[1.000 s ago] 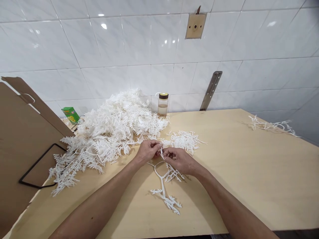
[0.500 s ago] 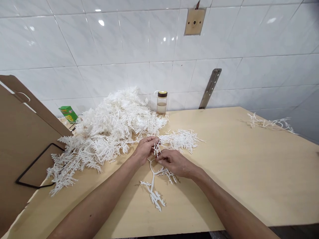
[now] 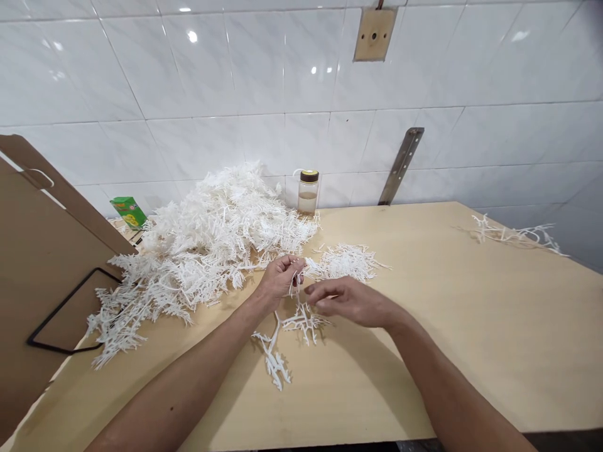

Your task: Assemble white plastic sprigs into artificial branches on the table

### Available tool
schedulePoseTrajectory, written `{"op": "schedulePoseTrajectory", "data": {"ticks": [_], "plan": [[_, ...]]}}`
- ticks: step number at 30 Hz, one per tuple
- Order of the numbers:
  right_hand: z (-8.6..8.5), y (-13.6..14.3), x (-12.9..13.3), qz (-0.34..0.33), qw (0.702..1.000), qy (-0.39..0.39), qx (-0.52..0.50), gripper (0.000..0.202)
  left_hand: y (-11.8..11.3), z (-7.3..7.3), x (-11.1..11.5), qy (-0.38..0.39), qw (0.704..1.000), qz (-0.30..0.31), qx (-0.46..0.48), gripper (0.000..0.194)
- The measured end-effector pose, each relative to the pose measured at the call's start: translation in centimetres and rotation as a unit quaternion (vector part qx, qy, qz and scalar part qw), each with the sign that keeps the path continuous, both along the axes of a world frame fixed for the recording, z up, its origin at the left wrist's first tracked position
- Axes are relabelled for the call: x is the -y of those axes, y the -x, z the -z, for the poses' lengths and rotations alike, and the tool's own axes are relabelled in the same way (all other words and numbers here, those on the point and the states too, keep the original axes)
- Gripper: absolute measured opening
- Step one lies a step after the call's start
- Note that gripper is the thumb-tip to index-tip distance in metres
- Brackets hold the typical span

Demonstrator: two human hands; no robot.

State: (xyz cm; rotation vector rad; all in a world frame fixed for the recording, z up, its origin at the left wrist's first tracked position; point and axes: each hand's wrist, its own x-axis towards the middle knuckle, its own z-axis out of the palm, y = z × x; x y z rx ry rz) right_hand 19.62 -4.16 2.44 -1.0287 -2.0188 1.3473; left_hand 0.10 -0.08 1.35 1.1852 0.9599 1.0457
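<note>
At the far middle, a clear bottle (image 3: 308,188) with a dark, yellow-topped lid holds liquid (image 3: 307,204) to roughly half its height. A green carton (image 3: 129,213) leans at far left, its contents hidden; it bears yellow artwork and lettering too small to read. Brown cardboard (image 3: 51,270) stands at left beside the big white pile (image 3: 217,226). The white branched piece (image 3: 305,323) is at near centre, hanging from the left hand (image 3: 280,277), whose fingertips pinch it. The right hand (image 3: 355,301) is just to its right, thumb and fingers narrowly parted; whether they touch it, I cannot tell. A small white heap (image 3: 349,262) lies beyond.
</note>
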Motion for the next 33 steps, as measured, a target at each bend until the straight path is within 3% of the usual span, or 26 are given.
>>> {"op": "schedulePoseTrajectory", "data": {"ticks": [2,4,6,10,17,28,33], "plan": [[-0.2,-1.3,-0.7,0.083,0.996,0.023,0.014,0.033,-0.2,0.0,0.2,-0.01,1.0,-0.011,-0.008,0.04],[0.2,-2.0,-1.4,0.228,0.973,-0.028,-0.017,0.037,-0.6,0.1,0.4,-0.013,1.0,-0.009,-0.005,0.04],[0.6,-1.8,-1.8,0.285,0.956,-0.064,-0.036,0.038,-1.0,0.3,0.7,-0.013,1.0,0.002,-0.009,0.04],[1.2,-0.4,-1.8,0.266,0.958,-0.106,-0.003,0.037,-1.5,0.9,1.0,-0.022,0.999,0.002,-0.037,0.04],[1.4,0.2,-1.7,0.291,0.942,-0.158,0.058,0.029,-1.8,1.2,1.2,-0.016,0.999,-0.014,-0.047,0.04],[2.0,0.1,-2.0,0.289,0.947,-0.132,0.04,0.036,-0.6,0.0,0.9,0.042,0.993,0.111,0.005,0.038],[2.0,0.3,-2.0,0.293,0.944,-0.144,0.047,0.034,-0.9,0.2,1.0,0.01,0.997,0.069,-0.016,0.039]]}}
